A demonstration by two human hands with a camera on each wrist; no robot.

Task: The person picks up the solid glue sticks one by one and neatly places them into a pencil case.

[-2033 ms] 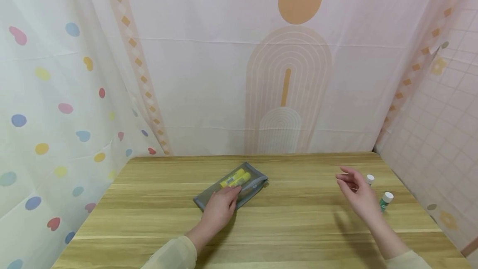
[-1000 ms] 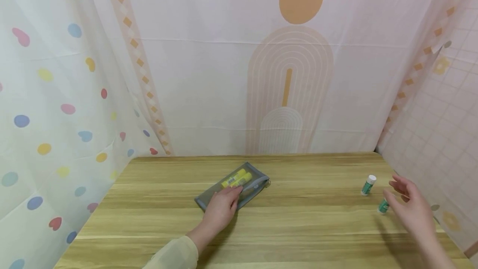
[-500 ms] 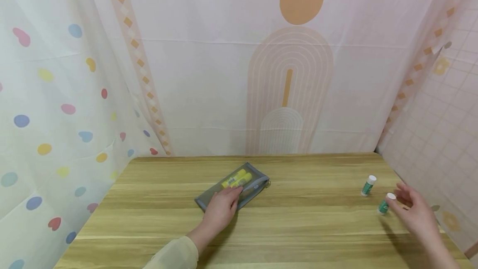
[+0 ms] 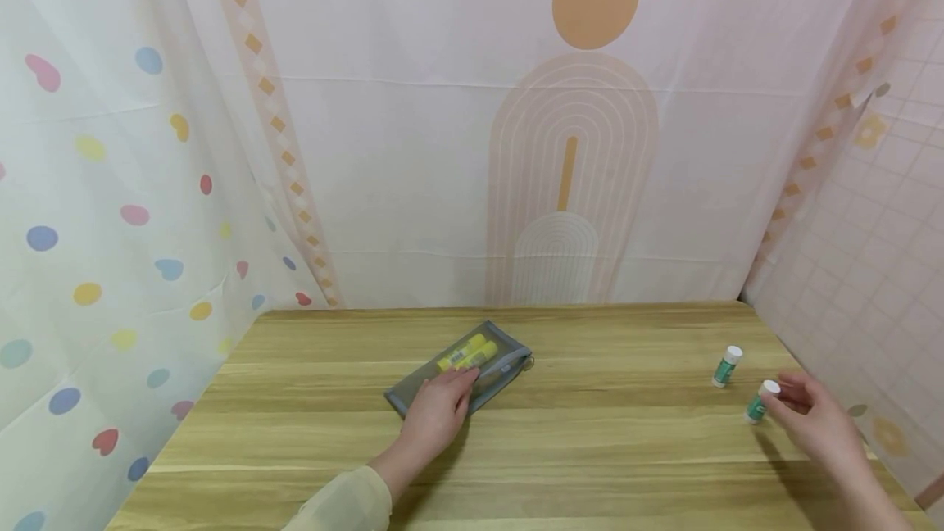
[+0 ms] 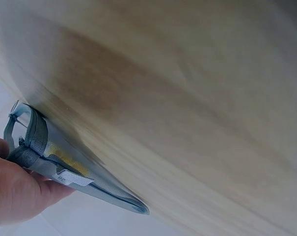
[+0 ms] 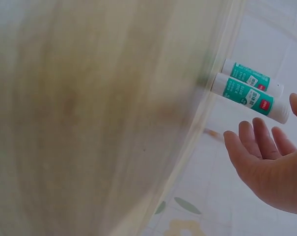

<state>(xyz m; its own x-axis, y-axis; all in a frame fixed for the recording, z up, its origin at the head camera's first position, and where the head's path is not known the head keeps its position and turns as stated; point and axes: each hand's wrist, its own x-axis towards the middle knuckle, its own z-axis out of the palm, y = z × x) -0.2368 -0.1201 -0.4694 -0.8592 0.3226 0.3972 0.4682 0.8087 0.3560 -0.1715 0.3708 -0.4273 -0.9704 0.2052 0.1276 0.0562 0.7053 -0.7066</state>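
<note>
My left hand (image 4: 435, 410) rests on a grey see-through zip pouch (image 4: 413, 383) lying at the middle of the table, its fingers relaxed across the top. Two yellow tubes (image 4: 465, 351) show through the pouch. In the left wrist view the zip edge of the pouch (image 5: 38, 132) is beside the fingers. My right hand (image 4: 814, 420) is at the right side, fingers loosely bent and holding nothing. Its thumb is right by the white cap of the nearer green glue stick (image 4: 757, 408), which stands upright. A second green glue stick (image 4: 725, 369) stands upright behind it.
The wooden table (image 4: 590, 433) reaches back to a white patterned curtain (image 4: 398, 187). Dotted cloth (image 4: 96, 351) hangs on the left, checked cloth (image 4: 885, 269) on the right. A small metal ring (image 4: 528, 363) hangs at the pouch's right corner.
My right hand has moved right from behind the glue sticks' left side, then slightly lower and closer to the nearer one. The left hand and pouch have stayed in place.
</note>
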